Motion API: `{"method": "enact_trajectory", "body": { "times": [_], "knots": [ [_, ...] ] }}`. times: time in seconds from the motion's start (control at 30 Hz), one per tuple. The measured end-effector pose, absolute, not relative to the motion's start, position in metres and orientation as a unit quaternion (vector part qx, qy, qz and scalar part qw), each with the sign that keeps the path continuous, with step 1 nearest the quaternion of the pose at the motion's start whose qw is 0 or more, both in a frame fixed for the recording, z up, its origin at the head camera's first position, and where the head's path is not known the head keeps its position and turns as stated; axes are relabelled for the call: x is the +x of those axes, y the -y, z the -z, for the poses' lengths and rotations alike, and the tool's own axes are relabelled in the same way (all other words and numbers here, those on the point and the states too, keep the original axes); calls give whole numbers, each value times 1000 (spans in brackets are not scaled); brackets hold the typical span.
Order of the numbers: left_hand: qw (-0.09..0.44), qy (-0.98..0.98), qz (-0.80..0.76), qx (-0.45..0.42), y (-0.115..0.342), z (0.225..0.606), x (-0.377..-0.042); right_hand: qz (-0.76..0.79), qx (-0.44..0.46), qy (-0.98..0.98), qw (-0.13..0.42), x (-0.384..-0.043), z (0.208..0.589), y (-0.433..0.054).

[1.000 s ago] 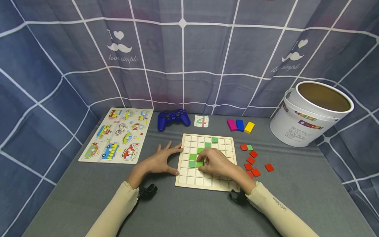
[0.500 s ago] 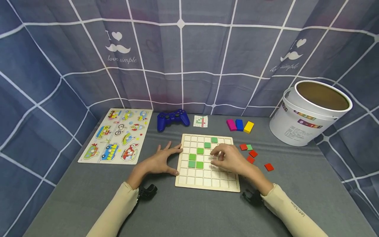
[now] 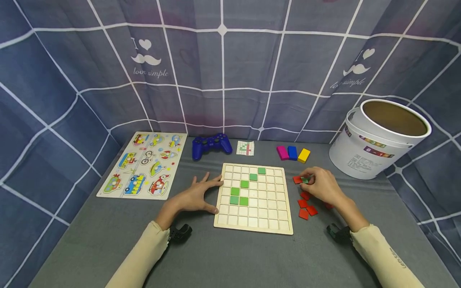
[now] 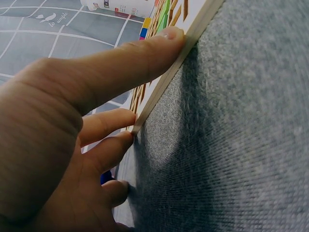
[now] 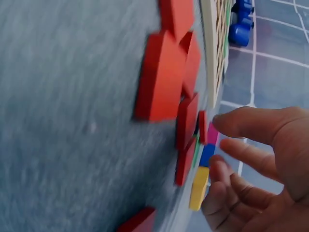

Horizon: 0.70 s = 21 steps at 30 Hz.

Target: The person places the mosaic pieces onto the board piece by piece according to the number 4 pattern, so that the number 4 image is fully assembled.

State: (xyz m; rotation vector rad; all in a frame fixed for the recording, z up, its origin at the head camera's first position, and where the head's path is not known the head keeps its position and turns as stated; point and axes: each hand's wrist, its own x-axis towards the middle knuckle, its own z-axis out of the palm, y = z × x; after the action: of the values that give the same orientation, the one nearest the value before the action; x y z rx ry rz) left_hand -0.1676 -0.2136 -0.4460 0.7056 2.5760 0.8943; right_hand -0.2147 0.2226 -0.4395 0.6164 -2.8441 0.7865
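Observation:
A square wooden grid board (image 3: pixel 253 212) lies on the grey cloth, with several green tiles (image 3: pixel 243 201) set in its cells. My left hand (image 3: pixel 196 196) spreads its straight fingers along the board's left edge; in the left wrist view the thumb (image 4: pixel 140 60) rests against the wooden rim. To the board's right, my right hand (image 3: pixel 324 187) reaches over a loose green tile (image 3: pixel 305 180), thumb and forefinger at either side of it. In the right wrist view these fingers stand apart, and the green tile (image 5: pixel 195 151) shows behind loose red tiles (image 5: pixel 161 79).
Behind the board lie a small pattern card (image 3: pixel 245 148), a blue game controller (image 3: pixel 211 145) and pink, blue and yellow blocks (image 3: pixel 303 155). A picture puzzle board (image 3: pixel 122 176) is at left. A white bucket (image 3: pixel 367 154) stands at back right, before a checked curtain (image 3: pixel 245 60).
My right hand has moved off the board to the right, over to the loose green tile. The green tile it had been touching stays in the grid. My left hand has stayed put.

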Motion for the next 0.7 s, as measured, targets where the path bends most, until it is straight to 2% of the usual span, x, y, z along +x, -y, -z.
{"method": "enact_trajectory", "body": {
  "times": [0.4, 0.7],
  "knots": [
    [163, -903, -315, 241, 213, 449, -166, -218, 186, 957, 34, -227, 444, -226],
    [165, -901, -319, 243, 215, 448, -167, -191, 166, 966, 61, -223, 436, -227]
  ]
}}
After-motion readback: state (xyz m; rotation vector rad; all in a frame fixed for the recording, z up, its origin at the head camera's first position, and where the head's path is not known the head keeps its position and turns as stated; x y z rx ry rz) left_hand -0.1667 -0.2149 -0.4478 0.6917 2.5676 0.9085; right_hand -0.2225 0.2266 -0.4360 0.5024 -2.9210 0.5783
